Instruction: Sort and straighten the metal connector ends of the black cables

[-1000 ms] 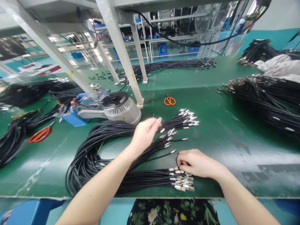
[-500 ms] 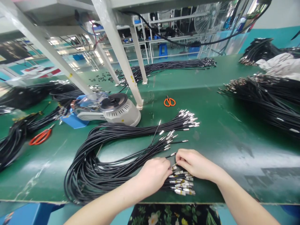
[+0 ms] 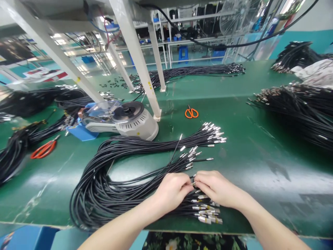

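Note:
A big looped bundle of thin black cables with silver metal ends lies on the green table. My left hand and my right hand meet fingertip to fingertip over the near cable ends, close to the table's front edge. Both hands are closed in a pinch on a cable end between them; the end itself is mostly hidden by the fingers. A second fan of cable ends lies further back.
A grey round tape dispenser stands behind the bundle. Small orange scissors lie mid-table, larger orange scissors at the left. More black cable piles lie right, left and far back. White frame legs stand on the table.
My left hand came back from the far fan of cable ends to the near ends and now pinches together with my right hand. The view shifted slightly.

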Tool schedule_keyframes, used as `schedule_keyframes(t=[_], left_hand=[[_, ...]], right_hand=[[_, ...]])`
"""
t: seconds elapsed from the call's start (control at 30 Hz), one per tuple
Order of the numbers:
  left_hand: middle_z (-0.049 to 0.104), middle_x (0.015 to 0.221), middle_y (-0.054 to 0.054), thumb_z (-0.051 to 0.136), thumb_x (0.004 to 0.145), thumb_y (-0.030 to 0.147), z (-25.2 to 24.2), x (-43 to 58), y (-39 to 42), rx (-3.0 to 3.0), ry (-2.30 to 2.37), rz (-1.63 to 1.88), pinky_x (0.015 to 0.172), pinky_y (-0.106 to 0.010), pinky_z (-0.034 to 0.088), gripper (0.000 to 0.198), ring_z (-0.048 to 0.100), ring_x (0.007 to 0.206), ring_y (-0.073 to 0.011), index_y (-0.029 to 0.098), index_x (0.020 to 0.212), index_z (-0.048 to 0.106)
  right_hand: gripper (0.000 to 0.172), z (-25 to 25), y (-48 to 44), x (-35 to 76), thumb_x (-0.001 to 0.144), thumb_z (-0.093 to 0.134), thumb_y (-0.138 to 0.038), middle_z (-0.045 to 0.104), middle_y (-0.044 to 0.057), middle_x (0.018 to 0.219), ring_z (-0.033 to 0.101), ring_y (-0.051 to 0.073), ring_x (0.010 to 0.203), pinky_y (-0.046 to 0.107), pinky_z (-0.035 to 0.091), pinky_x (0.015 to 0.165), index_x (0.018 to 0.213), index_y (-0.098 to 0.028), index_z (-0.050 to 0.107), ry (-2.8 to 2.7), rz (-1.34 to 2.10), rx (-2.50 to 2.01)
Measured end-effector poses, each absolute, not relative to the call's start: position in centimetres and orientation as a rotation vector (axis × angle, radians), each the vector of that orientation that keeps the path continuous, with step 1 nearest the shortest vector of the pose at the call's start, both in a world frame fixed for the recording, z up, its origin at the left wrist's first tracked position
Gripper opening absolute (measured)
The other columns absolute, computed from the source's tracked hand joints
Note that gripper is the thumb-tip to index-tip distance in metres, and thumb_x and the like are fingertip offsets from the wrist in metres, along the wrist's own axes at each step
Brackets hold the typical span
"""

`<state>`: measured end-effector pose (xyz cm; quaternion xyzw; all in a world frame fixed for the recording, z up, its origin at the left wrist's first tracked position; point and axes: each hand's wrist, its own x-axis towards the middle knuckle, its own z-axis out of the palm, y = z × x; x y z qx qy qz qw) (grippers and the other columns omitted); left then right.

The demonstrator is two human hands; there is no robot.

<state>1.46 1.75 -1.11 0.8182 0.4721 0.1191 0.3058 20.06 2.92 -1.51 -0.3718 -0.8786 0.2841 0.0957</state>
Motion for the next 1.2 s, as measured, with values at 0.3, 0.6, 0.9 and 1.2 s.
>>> schedule_keyframes(t=[0.3,0.6,0.9,1.2], left_hand=[[0.063,0.066,0.003,0.050,0.081,0.019,-1.1,2.1,1.9,2.160,1.261,0.298,0.059,-0.020,0.035,0.020,0.056,0.062,-0.0109,0.017,0.062,0.057],[0.063,0.065,0.001,0.048,0.083,0.023,-1.9,2.5,1.6,2.276,1.250,0.321,0.058,-0.022,0.036,0.024,0.056,0.061,-0.0120,0.017,0.063,0.058],[0.060,0.063,0.002,0.049,0.083,0.025,-1.0,2.2,1.8,2.216,1.231,0.329,0.055,-0.020,0.034,0.022,0.053,0.058,-0.0103,0.017,0.063,0.056],[0.061,0.067,0.002,0.051,0.081,0.027,0.3,-0.8,3.3,1.964,1.467,0.735,0.055,-0.019,0.037,0.017,0.050,0.057,-0.0091,0.017,0.069,0.058]], right_hand=[[0.024,-2.2,3.0,20.0,0.089,0.037,-0.018,0.053,0.000,0.069,0.047,0.011,0.064,0.023,0.033,0.059,0.071,-0.016,0.052,-2.631,0.811,-1.073],[0.025,-2.4,3.0,20.2,0.089,0.036,-0.015,0.054,0.002,0.070,0.048,0.012,0.065,0.023,0.034,0.060,0.071,-0.016,0.054,-2.631,0.865,-1.018],[0.029,-1.8,3.2,20.1,0.090,0.034,-0.018,0.050,0.001,0.065,0.046,0.011,0.062,0.022,0.034,0.058,0.067,-0.016,0.051,-2.530,0.955,-0.970],[0.009,-0.9,3.6,22.2,0.081,0.049,-0.015,0.055,-0.002,0.074,0.048,0.011,0.066,0.021,0.034,0.058,0.082,-0.020,0.056,-2.605,0.955,-1.130]])
